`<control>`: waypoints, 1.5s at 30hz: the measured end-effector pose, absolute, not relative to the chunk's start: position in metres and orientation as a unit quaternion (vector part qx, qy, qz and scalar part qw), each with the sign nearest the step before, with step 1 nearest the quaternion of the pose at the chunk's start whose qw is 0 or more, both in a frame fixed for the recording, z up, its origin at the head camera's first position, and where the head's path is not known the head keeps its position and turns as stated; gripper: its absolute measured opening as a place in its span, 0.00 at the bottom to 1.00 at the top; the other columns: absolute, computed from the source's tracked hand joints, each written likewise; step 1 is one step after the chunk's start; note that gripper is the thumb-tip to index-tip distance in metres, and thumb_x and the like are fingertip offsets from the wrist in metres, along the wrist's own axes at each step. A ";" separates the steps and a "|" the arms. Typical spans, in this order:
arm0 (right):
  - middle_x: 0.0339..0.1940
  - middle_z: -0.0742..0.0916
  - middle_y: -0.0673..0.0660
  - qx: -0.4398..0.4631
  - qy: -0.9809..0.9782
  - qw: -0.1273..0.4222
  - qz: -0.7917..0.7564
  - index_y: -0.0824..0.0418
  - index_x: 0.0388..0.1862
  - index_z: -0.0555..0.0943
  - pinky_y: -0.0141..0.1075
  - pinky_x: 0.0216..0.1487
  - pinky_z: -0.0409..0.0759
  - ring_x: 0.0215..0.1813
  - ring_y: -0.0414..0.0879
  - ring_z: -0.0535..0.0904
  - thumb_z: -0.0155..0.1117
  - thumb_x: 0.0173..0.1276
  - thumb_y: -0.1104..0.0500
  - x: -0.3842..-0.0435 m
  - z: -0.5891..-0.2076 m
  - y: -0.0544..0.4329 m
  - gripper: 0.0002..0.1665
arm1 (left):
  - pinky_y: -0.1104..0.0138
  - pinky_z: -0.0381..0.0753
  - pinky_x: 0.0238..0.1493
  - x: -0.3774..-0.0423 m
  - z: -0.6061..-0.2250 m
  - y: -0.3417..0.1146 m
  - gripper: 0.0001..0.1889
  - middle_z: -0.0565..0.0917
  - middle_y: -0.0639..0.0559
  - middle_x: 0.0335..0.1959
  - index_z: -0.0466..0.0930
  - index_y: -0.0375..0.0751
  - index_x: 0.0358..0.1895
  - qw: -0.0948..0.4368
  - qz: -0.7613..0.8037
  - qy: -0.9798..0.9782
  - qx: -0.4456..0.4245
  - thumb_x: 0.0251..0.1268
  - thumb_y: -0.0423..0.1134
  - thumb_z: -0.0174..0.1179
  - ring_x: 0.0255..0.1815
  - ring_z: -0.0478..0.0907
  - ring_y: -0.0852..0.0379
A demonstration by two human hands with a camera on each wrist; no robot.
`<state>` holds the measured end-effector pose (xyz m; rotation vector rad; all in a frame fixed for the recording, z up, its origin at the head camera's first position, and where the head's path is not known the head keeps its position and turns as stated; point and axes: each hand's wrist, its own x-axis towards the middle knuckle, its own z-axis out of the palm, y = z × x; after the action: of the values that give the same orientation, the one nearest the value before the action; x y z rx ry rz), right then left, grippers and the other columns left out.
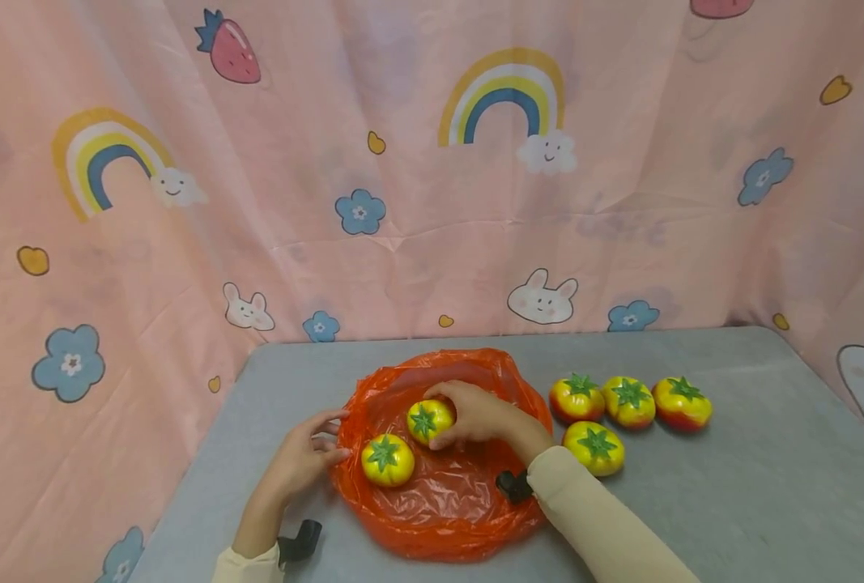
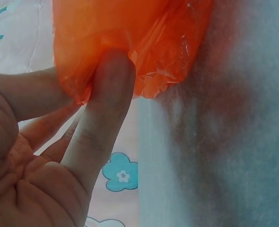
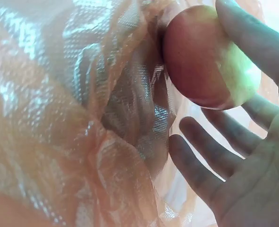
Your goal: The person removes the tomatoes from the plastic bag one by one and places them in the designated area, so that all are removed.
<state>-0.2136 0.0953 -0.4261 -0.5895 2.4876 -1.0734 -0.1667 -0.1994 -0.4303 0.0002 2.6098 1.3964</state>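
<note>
An orange-red plastic bag lies spread open on the table with its rim bunched into a ring. My left hand is at the bag's left side and pinches its edge between thumb and finger. Inside the bag, my right hand holds a yellow-and-red tomato with a green star-shaped leaf top, thumb on one side and fingers on the other. The right wrist view shows this tomato's red and yellow side close to the crinkled plastic. A second tomato sits in the bag, left of the held one.
To the right of the bag, several more tomatoes stand grouped on the grey table, the nearest tomato close to the right sleeve. A pink patterned curtain hangs behind the table's far edge.
</note>
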 end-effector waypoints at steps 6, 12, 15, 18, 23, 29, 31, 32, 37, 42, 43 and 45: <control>0.68 0.74 0.53 -0.238 0.895 0.154 -0.345 0.49 0.69 0.73 0.53 0.67 0.75 0.63 0.49 0.73 0.81 0.53 0.53 -0.210 -0.425 0.096 0.43 | 0.66 0.86 0.38 -0.166 -0.428 -0.200 0.29 0.81 0.43 0.49 0.77 0.44 0.62 0.088 0.473 0.877 0.004 0.56 0.23 0.67 0.34 0.82 0.56; 0.67 0.76 0.51 -0.245 0.900 0.146 -0.329 0.47 0.68 0.73 0.53 0.68 0.74 0.64 0.49 0.73 0.79 0.55 0.55 -0.207 -0.424 0.096 0.41 | 0.66 0.86 0.37 -0.165 -0.427 -0.200 0.29 0.81 0.42 0.50 0.77 0.44 0.63 0.090 0.473 0.876 0.002 0.56 0.23 0.67 0.33 0.82 0.56; 0.66 0.77 0.51 -0.243 0.901 0.146 -0.328 0.47 0.68 0.73 0.53 0.69 0.73 0.64 0.49 0.73 0.79 0.56 0.55 -0.205 -0.423 0.096 0.41 | 0.66 0.86 0.38 -0.166 -0.427 -0.200 0.29 0.81 0.43 0.50 0.77 0.44 0.63 0.091 0.475 0.875 0.004 0.56 0.23 0.67 0.33 0.82 0.56; 0.66 0.78 0.51 -0.241 0.901 0.146 -0.330 0.48 0.68 0.74 0.53 0.69 0.73 0.64 0.49 0.73 0.78 0.56 0.56 -0.204 -0.423 0.095 0.40 | 0.65 0.86 0.39 -0.167 -0.429 -0.200 0.29 0.81 0.43 0.50 0.77 0.45 0.63 0.092 0.474 0.876 0.005 0.56 0.23 0.67 0.34 0.82 0.56; 0.64 0.79 0.50 -0.243 0.903 0.141 -0.326 0.48 0.67 0.74 0.51 0.69 0.74 0.63 0.48 0.74 0.78 0.57 0.56 -0.202 -0.421 0.096 0.38 | 0.63 0.87 0.40 -0.167 -0.429 -0.200 0.28 0.82 0.44 0.50 0.78 0.46 0.62 0.092 0.468 0.879 0.005 0.56 0.24 0.67 0.34 0.82 0.56; 0.63 0.80 0.48 -0.243 0.906 0.133 -0.320 0.48 0.67 0.74 0.50 0.67 0.76 0.62 0.46 0.75 0.78 0.57 0.54 -0.196 -0.411 0.098 0.38 | 0.64 0.86 0.39 -0.166 -0.429 -0.199 0.29 0.81 0.43 0.49 0.77 0.45 0.62 0.091 0.467 0.879 0.003 0.56 0.23 0.67 0.34 0.82 0.56; 0.63 0.80 0.48 -0.240 0.908 0.131 -0.319 0.47 0.67 0.74 0.50 0.67 0.76 0.61 0.46 0.75 0.78 0.57 0.54 -0.192 -0.405 0.099 0.38 | 0.65 0.86 0.39 -0.165 -0.428 -0.199 0.29 0.81 0.43 0.50 0.77 0.45 0.62 0.091 0.467 0.879 0.002 0.56 0.23 0.67 0.34 0.81 0.56; 0.63 0.80 0.48 -0.238 0.908 0.129 -0.319 0.47 0.67 0.74 0.50 0.66 0.77 0.61 0.46 0.75 0.78 0.57 0.54 -0.190 -0.403 0.100 0.38 | 0.65 0.86 0.39 -0.165 -0.428 -0.199 0.29 0.81 0.43 0.50 0.77 0.45 0.63 0.091 0.469 0.879 0.001 0.56 0.23 0.67 0.34 0.81 0.56; 0.64 0.80 0.46 -0.232 0.913 0.112 -0.315 0.47 0.68 0.74 0.50 0.66 0.77 0.62 0.45 0.76 0.78 0.57 0.50 -0.177 -0.389 0.103 0.40 | 0.64 0.87 0.40 -0.164 -0.426 -0.199 0.29 0.81 0.43 0.50 0.77 0.46 0.63 0.092 0.465 0.881 -0.002 0.56 0.24 0.67 0.34 0.81 0.56; 0.64 0.81 0.46 -0.223 0.919 0.089 -0.312 0.48 0.69 0.74 0.49 0.67 0.76 0.63 0.44 0.76 0.79 0.55 0.48 -0.163 -0.382 0.110 0.42 | 0.63 0.87 0.41 -0.163 -0.425 -0.198 0.29 0.81 0.44 0.51 0.77 0.48 0.63 0.091 0.459 0.884 0.001 0.57 0.25 0.67 0.35 0.81 0.56; 0.64 0.81 0.46 -0.219 0.920 0.087 -0.312 0.48 0.69 0.73 0.49 0.67 0.76 0.63 0.44 0.76 0.79 0.55 0.47 -0.160 -0.382 0.111 0.42 | 0.63 0.87 0.42 -0.163 -0.425 -0.198 0.29 0.81 0.44 0.51 0.77 0.48 0.63 0.091 0.459 0.884 0.001 0.57 0.25 0.67 0.35 0.81 0.56; 0.64 0.81 0.46 -0.212 0.922 0.080 -0.313 0.48 0.69 0.73 0.50 0.67 0.76 0.63 0.44 0.76 0.79 0.55 0.46 -0.154 -0.380 0.115 0.43 | 0.63 0.87 0.42 -0.163 -0.425 -0.198 0.29 0.81 0.44 0.51 0.77 0.48 0.63 0.091 0.459 0.884 0.003 0.57 0.25 0.67 0.35 0.81 0.56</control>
<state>-0.1541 0.1148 -0.3800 -0.6334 2.7584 -0.9358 -0.1629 -0.1980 -0.4251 0.0091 2.6259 1.3641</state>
